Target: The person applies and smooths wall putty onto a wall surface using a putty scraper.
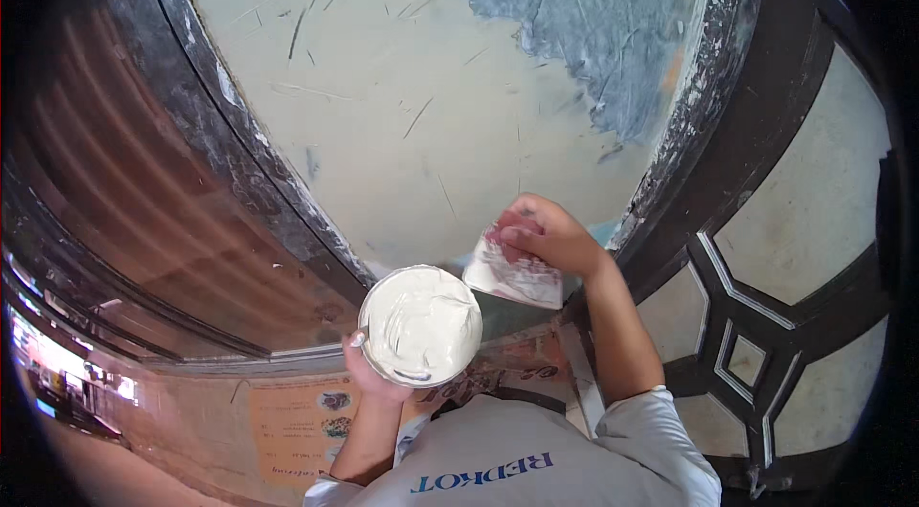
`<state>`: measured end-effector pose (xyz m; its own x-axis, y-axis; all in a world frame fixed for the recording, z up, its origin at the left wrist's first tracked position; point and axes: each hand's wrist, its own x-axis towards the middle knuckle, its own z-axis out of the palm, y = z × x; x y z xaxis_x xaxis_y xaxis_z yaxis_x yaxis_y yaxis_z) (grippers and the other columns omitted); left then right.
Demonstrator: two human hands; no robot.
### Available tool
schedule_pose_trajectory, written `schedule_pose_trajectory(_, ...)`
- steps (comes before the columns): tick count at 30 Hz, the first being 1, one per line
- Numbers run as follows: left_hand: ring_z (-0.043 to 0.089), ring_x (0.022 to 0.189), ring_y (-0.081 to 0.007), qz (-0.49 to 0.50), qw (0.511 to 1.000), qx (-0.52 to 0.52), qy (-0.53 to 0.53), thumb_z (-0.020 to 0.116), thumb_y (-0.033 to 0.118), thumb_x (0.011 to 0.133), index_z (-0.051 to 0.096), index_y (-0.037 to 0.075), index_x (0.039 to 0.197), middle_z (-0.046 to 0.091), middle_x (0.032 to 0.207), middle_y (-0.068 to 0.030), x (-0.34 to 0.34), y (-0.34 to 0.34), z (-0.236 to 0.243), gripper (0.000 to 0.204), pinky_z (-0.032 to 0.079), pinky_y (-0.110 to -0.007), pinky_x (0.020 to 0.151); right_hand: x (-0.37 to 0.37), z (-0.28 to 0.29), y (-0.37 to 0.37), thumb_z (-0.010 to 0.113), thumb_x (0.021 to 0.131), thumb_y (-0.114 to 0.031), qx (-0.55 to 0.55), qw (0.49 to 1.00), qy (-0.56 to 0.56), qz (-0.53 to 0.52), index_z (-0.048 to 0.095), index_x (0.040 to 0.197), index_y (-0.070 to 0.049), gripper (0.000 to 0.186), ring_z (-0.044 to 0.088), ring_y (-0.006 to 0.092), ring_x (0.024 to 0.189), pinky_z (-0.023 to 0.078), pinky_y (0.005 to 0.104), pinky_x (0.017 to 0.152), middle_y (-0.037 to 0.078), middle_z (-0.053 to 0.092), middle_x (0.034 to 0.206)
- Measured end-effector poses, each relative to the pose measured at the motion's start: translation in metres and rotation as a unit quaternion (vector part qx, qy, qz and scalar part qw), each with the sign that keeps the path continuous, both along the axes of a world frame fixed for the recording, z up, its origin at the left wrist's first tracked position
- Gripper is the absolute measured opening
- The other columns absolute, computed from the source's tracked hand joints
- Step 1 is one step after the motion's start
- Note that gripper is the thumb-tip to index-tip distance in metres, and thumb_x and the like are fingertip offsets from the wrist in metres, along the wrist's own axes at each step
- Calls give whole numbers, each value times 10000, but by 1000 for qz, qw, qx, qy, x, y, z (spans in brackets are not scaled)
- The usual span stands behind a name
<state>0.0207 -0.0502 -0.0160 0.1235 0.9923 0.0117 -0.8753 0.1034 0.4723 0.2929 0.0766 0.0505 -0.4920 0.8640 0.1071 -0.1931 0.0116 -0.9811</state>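
Note:
My left hand [373, 375] grips a round tub [366, 338] from its left and lower side. Thick creamy white putty [426, 320] fills the tub, its top swirled and ridged. Just right of the tub, my right hand [560, 239] has its fingers closed round a reddish, putty-smeared putty spreader [512, 285]. Its wide white-coated edge points down, beside the tub's upper right rim. In front of me stands a panel [402, 124] coated in cream filler with dark scratches. A blue-grey patch [584, 9] shows at its upper right.
Dark frame strips with white smears border the panel at left [225, 90] and right [684, 114]. A dark door with pale panes [795, 191] stands to the right. Brown glossy panelling [144, 181] lies left. Printed orange-brown sheeting [287, 421] covers the floor below.

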Motion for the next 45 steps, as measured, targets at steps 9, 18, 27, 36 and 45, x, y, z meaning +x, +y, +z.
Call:
schedule_pose_trajectory(9, 514, 1219, -367, 4, 1000, -7, -3, 494, 491, 797, 401, -14, 1399, 485, 1372, -219, 12, -4, 4, 791, 451, -492, 1003, 21, -9, 6, 685, 892, -221, 141, 969, -203, 10, 591, 1005, -42, 231, 622, 112, 766, 502, 296, 676, 52, 680, 879)
schedule_pose_trajectory(18, 512, 1221, -377, 9, 999, -34, 8, 488, 459, 773, 407, -27, 1390, 491, 1368, -223, 19, -3, 2, 789, 444, -483, 1009, -28, 56, -29, 711, 813, -204, 322, 871, -369, -49, 582, 1002, -55, 273, 673, 290, 742, 508, 382, 669, 147, 690, 818)
schedule_pose_trajectory(27, 483, 1256, -365, 76, 997, 2, 2, 523, 480, 769, 383, -18, 1412, 454, 1406, -218, -4, 5, 12, 825, 416, -479, 1041, -28, 61, -26, 720, 768, -163, 414, 845, -317, -121, 600, 1035, -81, 304, 635, 339, 803, 497, 412, 692, 150, 656, 861)
schedule_pose_trajectory(36, 471, 1266, -359, 155, 987, 12, 35, 493, 518, 812, 379, 14, 1423, 438, 1422, -196, -34, 11, 23, 800, 416, -471, 1047, -28, 22, -11, 674, 797, -62, 308, 897, -257, -186, 569, 1014, -37, 242, 656, 248, 806, 519, 337, 708, 125, 651, 912)
schedule_pose_trajectory(45, 455, 1278, -357, 90, 996, 28, 8, 504, 520, 808, 369, 19, 1429, 425, 1433, -188, -50, 17, 9, 809, 425, -487, 1034, -61, 74, 27, 658, 862, -176, 347, 845, -154, -376, 561, 1036, -20, 254, 646, 251, 794, 506, 339, 723, 145, 659, 890)
